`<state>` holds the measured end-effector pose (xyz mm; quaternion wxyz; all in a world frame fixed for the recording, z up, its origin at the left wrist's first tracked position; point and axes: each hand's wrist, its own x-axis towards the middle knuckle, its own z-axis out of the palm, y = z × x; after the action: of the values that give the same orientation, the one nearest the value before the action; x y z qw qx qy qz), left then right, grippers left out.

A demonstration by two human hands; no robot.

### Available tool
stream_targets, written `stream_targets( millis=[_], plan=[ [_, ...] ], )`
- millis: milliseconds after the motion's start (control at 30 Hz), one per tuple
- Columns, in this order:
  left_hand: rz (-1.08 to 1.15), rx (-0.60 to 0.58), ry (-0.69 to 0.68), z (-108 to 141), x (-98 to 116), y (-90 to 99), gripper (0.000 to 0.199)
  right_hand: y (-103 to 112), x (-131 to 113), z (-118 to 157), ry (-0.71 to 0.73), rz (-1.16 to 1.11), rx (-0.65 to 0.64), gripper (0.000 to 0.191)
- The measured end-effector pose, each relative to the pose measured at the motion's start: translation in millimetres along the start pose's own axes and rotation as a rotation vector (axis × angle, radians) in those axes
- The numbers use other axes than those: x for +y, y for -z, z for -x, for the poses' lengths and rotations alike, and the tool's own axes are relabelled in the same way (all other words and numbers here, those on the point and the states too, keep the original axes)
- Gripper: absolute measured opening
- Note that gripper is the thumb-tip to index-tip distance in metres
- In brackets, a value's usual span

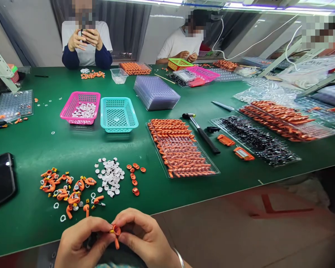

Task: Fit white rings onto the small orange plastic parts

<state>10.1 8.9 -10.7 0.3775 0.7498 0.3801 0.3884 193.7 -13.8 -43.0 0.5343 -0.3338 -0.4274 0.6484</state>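
My left hand (pixel 85 240) and my right hand (pixel 145 236) meet at the table's front edge, both pinching one small orange earbud-shaped part (pixel 116 230). Its round opening faces up, and a bit of yellow shows on its left side. Just beyond my hands lies a loose pile of orange parts (pixel 74 197) with yellow bits and white rings. Right of that pile are many small white discs (pixel 111 176), then several orange round caps (pixel 134 182). A silvery bracelet circles my right wrist.
Pink basket (pixel 80 108) with white pieces, teal basket (pixel 119 114), stacked clear trays (pixel 156 93), tray of orange parts (pixel 182 149), hammer (pixel 202 134), tray of black parts (pixel 257 139). A black phone (pixel 1 180) lies at left. Two people sit across the green table (pixel 80 149).
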Motion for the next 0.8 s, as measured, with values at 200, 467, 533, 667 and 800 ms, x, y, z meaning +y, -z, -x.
stream_targets(
  millis=[200, 467, 533, 667, 800],
  plan=[
    [-0.099, 0.001, -0.160, 3.5, 1.2, 0.7, 0.021, -2.0, 2.6, 2.5, 0.139, 0.173, 0.051, 0.023],
    [-0.018, 0.064, 0.019, 4.9, 7.8, -5.8, 0.018, -1.8, -1.2, 0.0, 0.278, 0.432, 0.094, 0.018],
    [0.022, 0.071, 0.056, 3.7, 9.2, -7.7, 0.018, -1.8, -2.4, 0.0, 0.289, 0.443, 0.091, 0.019],
    [0.055, 0.100, 0.110, 3.4, 10.5, -10.0, 0.017, -0.6, -1.6, 0.8, 0.272, 0.389, 0.080, 0.024],
    [0.078, 0.106, 0.146, 4.0, 11.4, -11.3, 0.018, 3.6, 1.6, 0.6, 0.176, 0.268, 0.046, 0.034]
  ],
)
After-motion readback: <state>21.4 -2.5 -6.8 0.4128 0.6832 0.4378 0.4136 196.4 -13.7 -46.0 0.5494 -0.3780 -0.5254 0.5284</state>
